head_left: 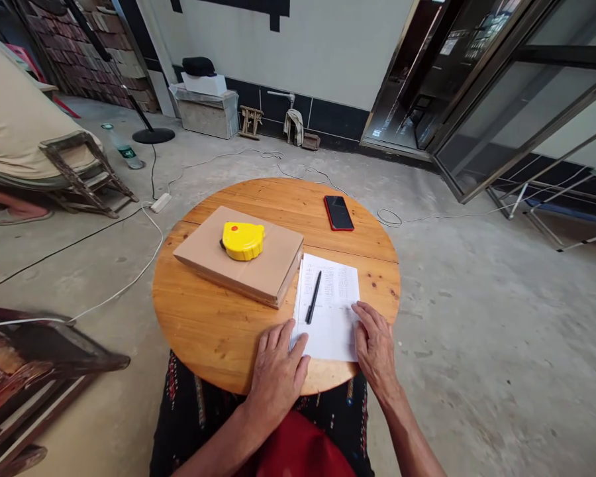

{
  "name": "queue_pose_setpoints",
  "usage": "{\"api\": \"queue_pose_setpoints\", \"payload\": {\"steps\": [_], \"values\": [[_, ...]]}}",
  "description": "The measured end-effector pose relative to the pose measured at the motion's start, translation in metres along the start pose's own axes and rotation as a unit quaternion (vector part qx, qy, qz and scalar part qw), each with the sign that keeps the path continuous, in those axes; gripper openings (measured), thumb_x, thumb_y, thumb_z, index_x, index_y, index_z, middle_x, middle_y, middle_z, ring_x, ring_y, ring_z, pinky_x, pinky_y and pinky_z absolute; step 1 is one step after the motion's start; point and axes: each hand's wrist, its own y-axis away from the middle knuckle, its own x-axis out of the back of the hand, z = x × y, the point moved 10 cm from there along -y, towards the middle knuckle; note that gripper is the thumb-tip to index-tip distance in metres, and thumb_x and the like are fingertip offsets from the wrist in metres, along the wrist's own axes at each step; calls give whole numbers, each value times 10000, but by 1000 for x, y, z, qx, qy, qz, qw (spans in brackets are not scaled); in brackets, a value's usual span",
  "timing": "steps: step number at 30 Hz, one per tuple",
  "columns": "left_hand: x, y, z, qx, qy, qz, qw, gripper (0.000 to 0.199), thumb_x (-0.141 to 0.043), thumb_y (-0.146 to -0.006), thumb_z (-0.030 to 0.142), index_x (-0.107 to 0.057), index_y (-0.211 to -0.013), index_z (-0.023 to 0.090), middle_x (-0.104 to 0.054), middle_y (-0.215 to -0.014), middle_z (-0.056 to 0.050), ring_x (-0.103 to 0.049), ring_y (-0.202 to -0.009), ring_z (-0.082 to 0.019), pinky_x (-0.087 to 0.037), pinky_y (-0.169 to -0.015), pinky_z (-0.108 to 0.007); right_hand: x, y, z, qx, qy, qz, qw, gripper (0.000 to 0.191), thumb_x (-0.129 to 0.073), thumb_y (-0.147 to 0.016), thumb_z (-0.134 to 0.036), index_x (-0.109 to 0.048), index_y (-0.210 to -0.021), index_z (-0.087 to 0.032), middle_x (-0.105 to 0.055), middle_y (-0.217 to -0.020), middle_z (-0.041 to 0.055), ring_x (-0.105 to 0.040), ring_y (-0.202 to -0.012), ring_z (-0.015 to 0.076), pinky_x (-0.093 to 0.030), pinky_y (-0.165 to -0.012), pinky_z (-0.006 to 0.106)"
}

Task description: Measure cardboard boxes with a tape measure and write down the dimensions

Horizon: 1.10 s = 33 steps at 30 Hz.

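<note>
Grey concrete floor [481, 331] meets a white, black-based wall [322, 59] at top centre; a dark-framed glass door [521, 116] stands upper right.

The left forearm [218, 440], bare, is slanting upward to the right; the right forearm [411, 434], also bare, is slanting upward to the left. The left wrist [251, 416] is bending slightly outward, and the left hand [279, 364] is resting palm down, fingers [274, 336] loosely extended and pointing forward. The right wrist [388, 392] is lying nearly straight; the right hand [376, 344] is showing its back, its relaxed fingers [370, 317] curving inward, the thumb [361, 339] standing apart below them.
</note>
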Motion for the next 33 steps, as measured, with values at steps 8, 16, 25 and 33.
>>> {"api": "queue_pose_setpoints", "payload": {"steps": [8, 16, 25, 33], "values": [[-8, -21, 13, -11, -17, -12, 1000, 268, -618, -870, 207, -679, -1131, 221, -615, -1287, -129, -549, -1152, -306, -456, -948, -461, 7, 22, 9, -42, -66, 47, 996, 333, -421, -920, -141, -651, -1156, -183, -631, -1290, 155, -570, -1215, 286, -427, -1033, 583], [-12, -31, 20, -13, -16, -8, 1000, 278, -598, -893, 240, -671, -1160, 212, -615, -1285, -133, -555, -1131, -306, -459, -926, -466, 15, 21, -18, 5, -53, 76, 996, 265, -450, -917, -116, -657, -1060, -198, -667, -1236, 131, -595, -1170, 281, -457, -957, 541], [46, 20, -45, 29, 97, 119, 988, 274, -508, -911, 180, -641, -1145, 226, -657, -1157, -99, -591, -1067, -245, -470, -938, -425, 0, 6, -44, 12, -123, 62, 990, 247, -478, -918, -173, -665, -1062, -244, -659, -1250, 112, -601, -1164, 293, -477, -954, 550], [131, 12, -209, 309, 195, 280, 888, 394, -531, -911, 436, -594, -1242, 231, -545, -1309, -96, -558, -1160, -255, -512, -909, -365, -9, -45, -95, 10, -212, 29, 977, 237, -517, -933, -282, -659, -1119, -243, -632, -1279, 126, -586, -1193, 302, -505, -965, 548]]}}
